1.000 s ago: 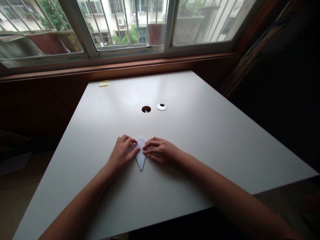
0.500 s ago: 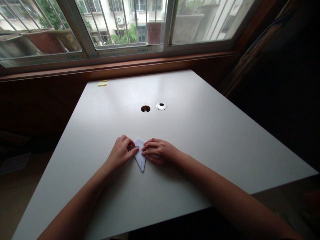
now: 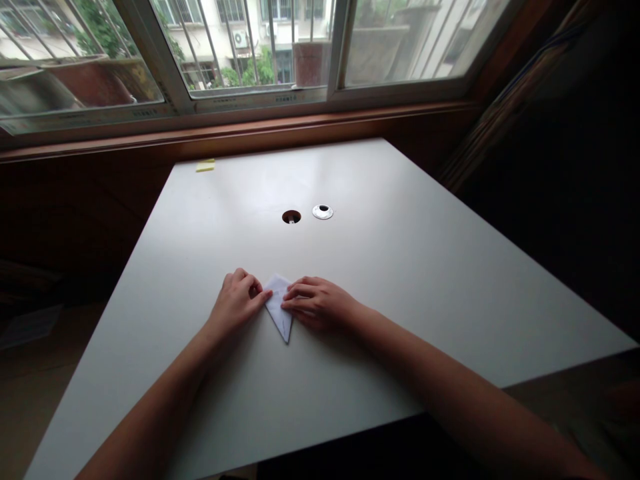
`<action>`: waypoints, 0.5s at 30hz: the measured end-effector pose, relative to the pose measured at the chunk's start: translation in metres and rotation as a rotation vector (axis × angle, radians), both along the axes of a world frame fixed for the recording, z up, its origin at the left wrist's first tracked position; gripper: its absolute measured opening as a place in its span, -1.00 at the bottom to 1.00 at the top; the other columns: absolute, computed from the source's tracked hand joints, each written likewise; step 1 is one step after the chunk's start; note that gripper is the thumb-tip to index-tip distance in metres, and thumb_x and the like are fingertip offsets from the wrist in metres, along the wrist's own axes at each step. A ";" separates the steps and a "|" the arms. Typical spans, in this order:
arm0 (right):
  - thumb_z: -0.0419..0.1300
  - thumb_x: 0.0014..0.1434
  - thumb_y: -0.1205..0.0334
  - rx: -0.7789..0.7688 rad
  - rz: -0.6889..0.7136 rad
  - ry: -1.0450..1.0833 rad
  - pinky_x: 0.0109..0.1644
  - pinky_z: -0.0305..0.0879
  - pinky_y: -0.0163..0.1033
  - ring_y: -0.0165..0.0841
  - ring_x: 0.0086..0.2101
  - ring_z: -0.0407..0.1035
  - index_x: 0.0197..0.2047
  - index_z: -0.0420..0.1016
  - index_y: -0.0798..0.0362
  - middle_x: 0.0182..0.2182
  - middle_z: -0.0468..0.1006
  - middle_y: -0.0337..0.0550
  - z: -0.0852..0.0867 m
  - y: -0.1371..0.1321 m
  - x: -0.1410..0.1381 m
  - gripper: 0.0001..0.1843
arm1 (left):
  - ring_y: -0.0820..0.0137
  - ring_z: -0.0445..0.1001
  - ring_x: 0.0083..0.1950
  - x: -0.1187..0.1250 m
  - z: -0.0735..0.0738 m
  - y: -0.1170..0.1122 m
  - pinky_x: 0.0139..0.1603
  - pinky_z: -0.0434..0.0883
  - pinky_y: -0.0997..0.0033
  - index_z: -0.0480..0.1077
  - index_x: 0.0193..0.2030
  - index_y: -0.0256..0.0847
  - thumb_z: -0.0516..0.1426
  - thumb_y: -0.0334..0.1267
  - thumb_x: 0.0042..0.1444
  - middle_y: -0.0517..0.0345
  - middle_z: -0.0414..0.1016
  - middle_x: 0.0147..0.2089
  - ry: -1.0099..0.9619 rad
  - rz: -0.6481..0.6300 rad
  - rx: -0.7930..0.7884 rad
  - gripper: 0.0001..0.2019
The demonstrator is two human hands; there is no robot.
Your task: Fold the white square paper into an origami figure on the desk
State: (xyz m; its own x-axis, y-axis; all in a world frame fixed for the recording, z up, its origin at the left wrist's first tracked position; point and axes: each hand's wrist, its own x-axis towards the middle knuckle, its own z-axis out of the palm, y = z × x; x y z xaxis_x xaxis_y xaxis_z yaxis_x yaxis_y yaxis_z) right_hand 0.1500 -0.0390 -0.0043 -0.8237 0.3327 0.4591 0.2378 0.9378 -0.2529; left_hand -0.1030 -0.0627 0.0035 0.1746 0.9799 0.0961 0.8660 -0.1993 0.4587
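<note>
A small folded sheet of white paper, kite-shaped with its sharp point toward me, lies on the white table. At its left corner, the thumb and bent fingers of my left hand are closed on the edge. From the other side my right hand grips the right edge, its fingertips lying over the paper's upper face. A short dark mark shows near the lower point. My right thumb is mostly hidden under the fingers.
Beyond the paper, a round hole in the tabletop has a metal ring-shaped cover beside it. Yellow sticky notes lie at the far left corner. A window with bars and flowerpots stands behind the table.
My left hand has shifted slightly left, to the paper's corner. The small flap edge by its thumb now lies flat or is out of sight. My right hand has barely moved.
</note>
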 end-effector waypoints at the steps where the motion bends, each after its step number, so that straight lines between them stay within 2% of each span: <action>1: 0.20 0.25 0.26 -0.002 -0.008 -0.006 0.07 0.39 -0.13 -0.28 -0.03 0.41 0.04 0.54 -0.02 -0.05 0.58 -0.08 -0.001 0.000 0.000 -0.71 | 0.19 0.32 -0.09 -0.001 0.000 0.000 0.03 0.31 0.11 0.41 -0.37 -0.17 0.17 -0.01 0.17 0.07 0.36 -0.20 0.003 0.001 -0.002 -0.73; 5: 0.15 0.30 0.23 0.006 -0.032 -0.036 0.06 0.37 -0.14 -0.28 -0.02 0.40 0.07 0.53 -0.03 -0.05 0.56 -0.07 -0.001 -0.001 -0.001 -0.71 | 0.18 0.31 -0.08 -0.002 -0.001 0.001 0.02 0.31 0.12 0.41 -0.36 -0.17 0.16 -0.02 0.19 0.06 0.35 -0.20 0.010 -0.008 -0.002 -0.74; 9: 0.11 0.34 0.08 0.023 -0.065 -0.094 0.07 0.36 -0.12 -0.26 -0.02 0.37 0.15 0.48 -0.01 -0.04 0.54 -0.03 0.001 -0.003 -0.002 -0.63 | 0.18 0.30 -0.09 -0.002 -0.001 0.000 0.02 0.31 0.11 0.39 -0.36 -0.18 0.15 -0.03 0.20 0.06 0.35 -0.20 0.015 -0.021 0.011 -0.74; 12: 0.11 0.34 -0.02 0.030 -0.062 -0.100 0.10 0.34 -0.11 -0.25 -0.03 0.36 0.17 0.47 -0.07 -0.02 0.51 -0.04 0.000 -0.004 -0.002 -0.59 | 0.19 0.30 -0.09 -0.002 -0.001 0.000 0.02 0.30 0.12 0.40 -0.36 -0.18 0.15 -0.03 0.20 0.06 0.35 -0.20 0.008 -0.028 0.023 -0.74; 15: 0.12 0.33 -0.03 0.036 -0.047 -0.091 0.12 0.32 -0.12 -0.25 -0.03 0.34 0.17 0.48 -0.13 -0.01 0.49 -0.07 -0.002 -0.003 -0.002 -0.60 | 0.20 0.30 -0.08 -0.003 -0.002 -0.001 0.02 0.31 0.15 0.43 -0.33 -0.18 0.16 -0.03 0.21 0.07 0.36 -0.19 -0.022 -0.055 0.031 -0.74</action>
State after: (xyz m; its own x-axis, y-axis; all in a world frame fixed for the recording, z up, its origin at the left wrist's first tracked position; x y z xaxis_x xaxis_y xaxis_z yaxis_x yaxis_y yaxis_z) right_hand 0.1482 -0.0418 -0.0063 -0.8466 0.3563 0.3953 0.3018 0.9333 -0.1947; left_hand -0.1065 -0.0635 0.0020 0.2252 0.9655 0.1309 0.8431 -0.2604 0.4705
